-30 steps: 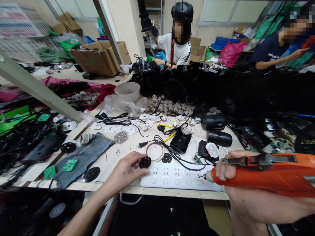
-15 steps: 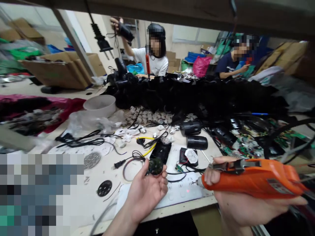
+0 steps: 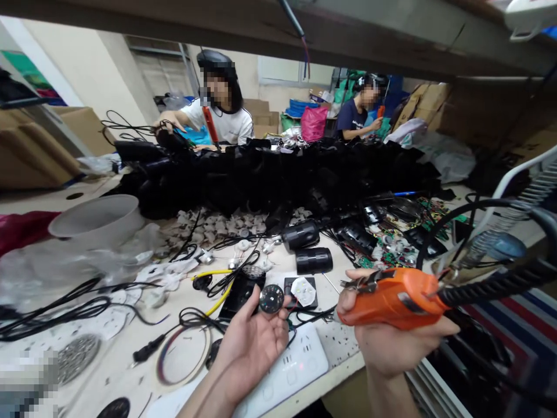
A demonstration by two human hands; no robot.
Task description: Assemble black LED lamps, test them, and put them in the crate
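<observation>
My left hand (image 3: 255,345), palm up, holds a small round black disc (image 3: 271,299) with tiny coloured specks between thumb and fingers. In my right hand (image 3: 387,348) is an orange electric screwdriver (image 3: 394,299), lying nearly level, its nose pointing left toward the disc; the tip is hidden. Beyond the disc lies an open black housing (image 3: 241,295). A black square piece carrying a white six-sided board (image 3: 303,292) rests just right of it. Below my left hand's fingers, a white power strip (image 3: 311,351) runs along the table's front edge.
Black cylindrical housings (image 3: 313,260) lie behind, before a long dark heap (image 3: 278,180). A tape roll (image 3: 183,354), black cables (image 3: 56,316) and a translucent tub (image 3: 96,217) are at left. Circuit boards (image 3: 394,249) lie at right. Two people sit across the table.
The view has swung right, so the table's things sit further left. The disc now faces me more squarely, and the screwdriver is nearer my left hand. The co-worker's raised hand has come down.
</observation>
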